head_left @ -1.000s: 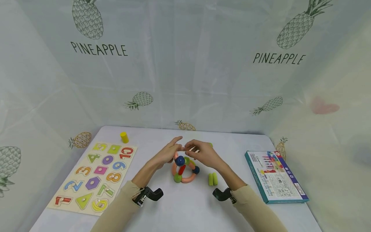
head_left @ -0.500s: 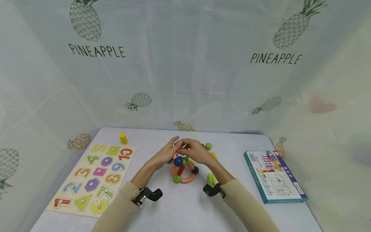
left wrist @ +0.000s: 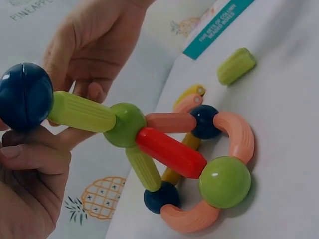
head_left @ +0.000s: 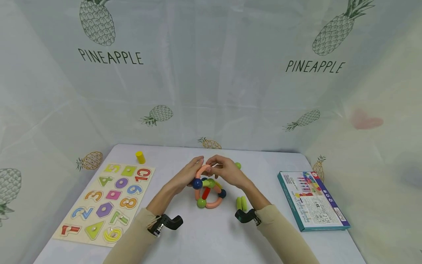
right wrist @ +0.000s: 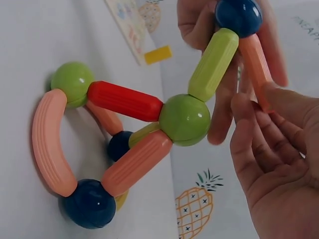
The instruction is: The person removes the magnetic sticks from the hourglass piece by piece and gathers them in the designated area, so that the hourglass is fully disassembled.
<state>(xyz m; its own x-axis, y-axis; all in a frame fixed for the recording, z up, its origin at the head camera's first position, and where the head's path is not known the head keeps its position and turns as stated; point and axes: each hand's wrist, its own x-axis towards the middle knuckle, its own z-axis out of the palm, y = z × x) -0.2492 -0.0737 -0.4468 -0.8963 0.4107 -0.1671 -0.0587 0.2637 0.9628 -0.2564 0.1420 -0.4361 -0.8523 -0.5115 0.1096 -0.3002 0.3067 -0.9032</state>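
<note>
A frame of sticks and balls stands mid-table, its lower ring made of curved orange sticks [head_left: 215,204], a green ball [left wrist: 225,181] and dark blue balls [right wrist: 89,204]. A red stick [right wrist: 125,101] slopes up to the top green ball [right wrist: 184,119]. From that ball a light green stick [left wrist: 82,110] reaches out to a blue ball [head_left: 197,183]. My left hand [head_left: 186,176] holds this blue ball in its fingers. My right hand [head_left: 227,170] pinches the far end of a curved orange stick [head_left: 202,170] that rises from the same ball.
Two light green sticks [head_left: 241,203] lie right of the frame, and a green ball [head_left: 238,165] sits behind my right hand. A number puzzle board [head_left: 108,201] lies at left, with a yellow cylinder [head_left: 140,157] behind it. At right lies a toy box [head_left: 313,201].
The blue ball has shifted left with my left hand, uncovering the light green stick. My right hand went left, then back right, and the curved orange stick now shows arching up between the hands.
</note>
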